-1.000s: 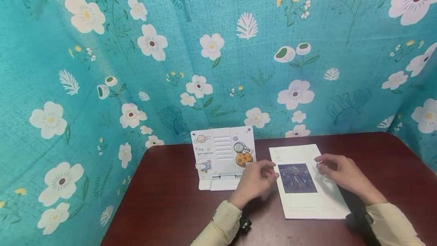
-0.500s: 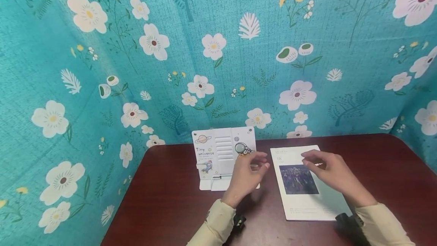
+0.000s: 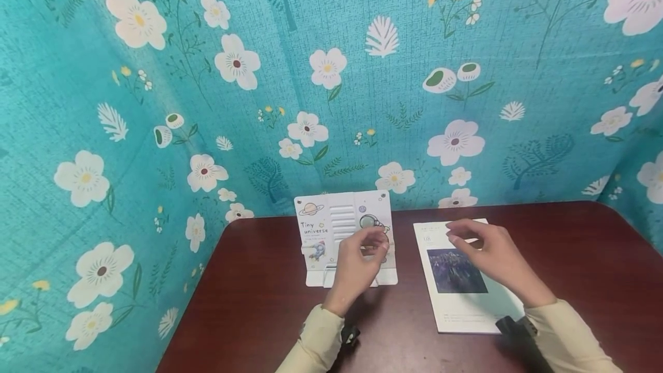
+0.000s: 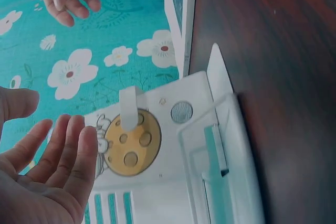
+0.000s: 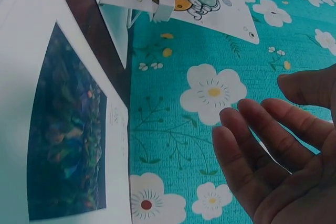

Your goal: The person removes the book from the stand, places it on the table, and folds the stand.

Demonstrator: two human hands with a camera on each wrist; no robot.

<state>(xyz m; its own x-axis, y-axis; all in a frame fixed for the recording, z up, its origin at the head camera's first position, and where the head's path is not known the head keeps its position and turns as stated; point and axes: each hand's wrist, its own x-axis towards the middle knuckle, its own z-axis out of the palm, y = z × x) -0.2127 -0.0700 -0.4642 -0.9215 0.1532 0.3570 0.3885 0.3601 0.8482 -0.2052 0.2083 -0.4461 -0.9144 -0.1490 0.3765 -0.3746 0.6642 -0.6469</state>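
Note:
A white book stand [image 3: 313, 235] with space drawings and the words "Tiny universe" stands upright on the table. My left hand [image 3: 357, 263] hovers in front of its right half, fingers loosely bent and holding nothing. In the left wrist view the stand's white clip [image 4: 128, 109] and wire prop show beyond my fingers [image 4: 68, 161]. To the right lies a white book [image 3: 461, 309] with a dark picture on its cover. My right hand [image 3: 492, 252] is over the book's upper right part, fingers relaxed and nothing in them, as the right wrist view also shows.
The dark red-brown table [image 3: 248, 315] carries the stand and the book. Close behind its far edge hangs a teal flowered cloth [image 3: 362, 96], which also runs along the left side. Dark wrist camera mounts [image 3: 350, 335] sit under the sleeves.
My left hand has moved left, from beside the book to in front of the stand. My right hand has shifted left and slightly up over the book. Stand and book stay put.

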